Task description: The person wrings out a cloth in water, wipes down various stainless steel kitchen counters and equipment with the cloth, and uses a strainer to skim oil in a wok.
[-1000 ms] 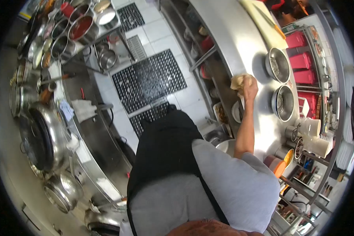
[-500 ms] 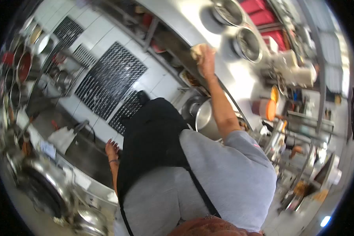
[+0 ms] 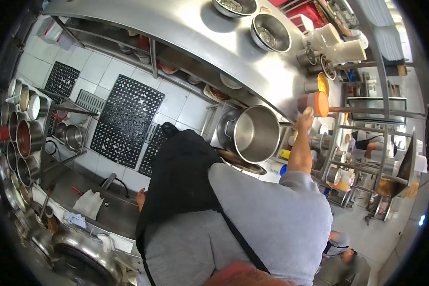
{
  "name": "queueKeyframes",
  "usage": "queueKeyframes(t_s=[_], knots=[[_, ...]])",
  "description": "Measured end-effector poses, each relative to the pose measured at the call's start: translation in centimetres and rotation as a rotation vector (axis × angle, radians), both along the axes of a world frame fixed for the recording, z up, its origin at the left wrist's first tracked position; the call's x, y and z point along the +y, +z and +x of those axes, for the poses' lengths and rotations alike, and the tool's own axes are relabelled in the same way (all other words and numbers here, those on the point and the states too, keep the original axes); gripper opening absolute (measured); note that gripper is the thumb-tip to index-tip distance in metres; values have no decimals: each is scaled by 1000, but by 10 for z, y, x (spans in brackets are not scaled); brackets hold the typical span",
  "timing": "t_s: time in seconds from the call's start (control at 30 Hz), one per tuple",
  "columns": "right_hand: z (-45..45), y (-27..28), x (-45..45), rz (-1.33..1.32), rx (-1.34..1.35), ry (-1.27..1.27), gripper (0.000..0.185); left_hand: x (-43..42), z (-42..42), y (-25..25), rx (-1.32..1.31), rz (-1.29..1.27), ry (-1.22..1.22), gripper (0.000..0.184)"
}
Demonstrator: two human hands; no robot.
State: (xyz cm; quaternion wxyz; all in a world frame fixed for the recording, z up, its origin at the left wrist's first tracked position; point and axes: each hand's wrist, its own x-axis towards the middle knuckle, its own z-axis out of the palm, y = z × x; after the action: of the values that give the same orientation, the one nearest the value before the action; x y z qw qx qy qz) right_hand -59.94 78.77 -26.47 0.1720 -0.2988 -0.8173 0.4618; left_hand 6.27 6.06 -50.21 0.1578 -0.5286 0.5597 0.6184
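My right hand [image 3: 304, 125] is closed on a bunched beige cloth [image 3: 308, 112] at the right end of the steel counter [image 3: 190, 35]. Right beside it stands a container with an orange rim [image 3: 321, 104]; whether they touch I cannot tell. Behind that is a pot with yellow contents [image 3: 323, 85]. My left hand [image 3: 141, 197] hangs low by the black apron, near the sink [image 3: 119, 209]. It is partly hidden, fingers loose, with nothing visible in it.
Two steel bowls [image 3: 270, 32] stand on the counter. A large steel pot [image 3: 257, 133] is below its front edge. Black mats [image 3: 126, 119] lie on the tiled floor. Stacked pots fill a rack [image 3: 29, 138] at left. Other people [image 3: 371, 143] are at the far right.
My right hand has moved with the cloth from the counter's front edge, by the bowls, to the orange-rimmed container. The view has turned, and my left hand is now more hidden by the apron.
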Motion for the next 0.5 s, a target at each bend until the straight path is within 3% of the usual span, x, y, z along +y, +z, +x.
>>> queueKeyframes(t_s=[0.03, 0.07, 0.1, 0.13, 0.17, 0.2, 0.23, 0.27, 0.3, 0.43, 0.5], knots=[[-19, -31, 26, -185, 176, 76, 39, 3, 3, 6, -24, -77, -88, 39], [-40, -53, -2, 230, -22, 293, 38, 2, 7, 12, -47, -151, -177, 38], [-60, -75, -31, 885, -214, 437, 37, -5, 10, 23, 104, -53, -71, 36], [-80, -96, -61, 1370, -212, 503, 36, -9, 0, 46, 262, 43, 41, 33], [-72, -46, -178, 1220, -130, 269, 31, -14, -9, 56, 425, 137, 157, 31], [-75, -17, -243, 973, -173, 257, 37, -20, -15, 56, 295, 133, 246, 29], [-94, -16, -262, 950, -55, 330, 40, -28, -9, 43, 162, 129, 333, 27], [-108, 4, -292, 848, -188, 284, 37, -38, -3, 34, 26, 125, 417, 26], [-122, 15, -312, 804, -192, 278, 36, -41, -12, 36, 90, 215, 608, 21], [-167, -11, -368, 892, -4, 360, 36, -48, -59, 88, -31, 15, 462, 27], [-152, 9, -412, 784, 103, 532, 34, -39, -82, 118, -62, -99, 355, 33]])
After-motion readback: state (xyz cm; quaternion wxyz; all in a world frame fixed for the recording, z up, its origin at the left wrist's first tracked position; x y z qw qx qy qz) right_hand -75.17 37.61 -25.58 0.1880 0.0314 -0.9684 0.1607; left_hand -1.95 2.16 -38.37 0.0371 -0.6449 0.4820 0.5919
